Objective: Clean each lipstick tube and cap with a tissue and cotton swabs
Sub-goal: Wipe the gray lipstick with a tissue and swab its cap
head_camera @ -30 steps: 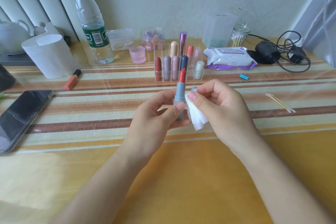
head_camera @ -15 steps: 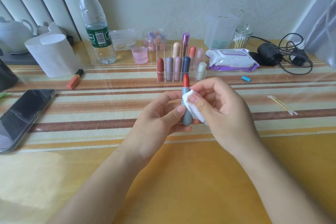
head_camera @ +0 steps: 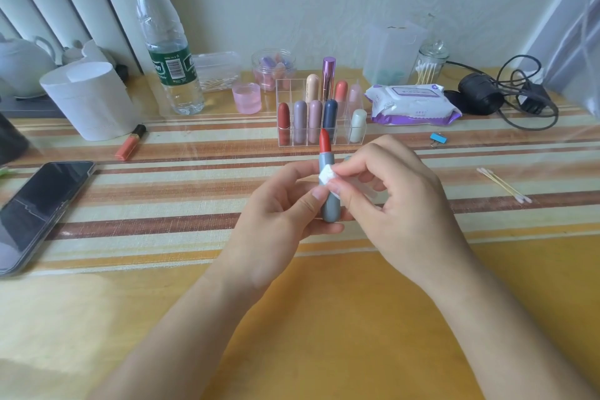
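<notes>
Gripping the grey lipstick tube [head_camera: 331, 208] upright at centre frame, your left hand [head_camera: 281, 216] has its thumb and fingers curled round the barrel, so only the base and a strip of its side show. Red bullet up and uncapped, poking clear above your fingers. Your right hand [head_camera: 401, 201] pinches a small folded tissue [head_camera: 326, 174] between thumb and forefinger, pressed right against the tube's upper barrel just under the bullet; most of the tissue is tucked away behind those fingertips. A sliver of grey-blue peeks out past your right forefinger, and I cannot tell what it is. Behind the tube, upper centre, the clear organizer [head_camera: 283, 89] stands on the striped tablecloth [head_camera: 194, 191] with capped lipsticks upright in its slots; the raised bullet overlaps its front wall. Out at the right edge, two cotton swabs [head_camera: 504, 185] lie loose on the cloth, well apart from your hands. Upper right, a wipes pack [head_camera: 412, 104], its print too small to read. At lower left a dark phone [head_camera: 39, 204] lies flat, its near corner cut off by the frame edge.
</notes>
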